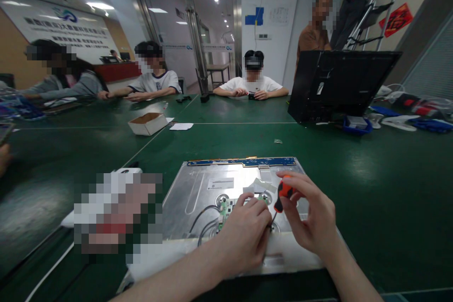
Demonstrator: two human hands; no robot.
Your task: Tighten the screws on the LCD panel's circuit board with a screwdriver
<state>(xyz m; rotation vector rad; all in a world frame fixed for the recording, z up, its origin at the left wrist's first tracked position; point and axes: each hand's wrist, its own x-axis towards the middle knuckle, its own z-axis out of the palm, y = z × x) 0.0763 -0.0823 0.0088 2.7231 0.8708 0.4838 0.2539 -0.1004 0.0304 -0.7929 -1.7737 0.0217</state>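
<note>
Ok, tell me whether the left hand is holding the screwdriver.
No, the screwdriver is in the right hand, over the metal panel.

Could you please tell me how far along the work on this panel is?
The metal panel already lies flat, and the green circuit board sits on it with dark cables at its left edge. In hand: the orange-and-black screwdriver, angled down from the right hand beside the left hand. Probably left: finishing the screwdriver work there, though the left hand hides how much.
</note>
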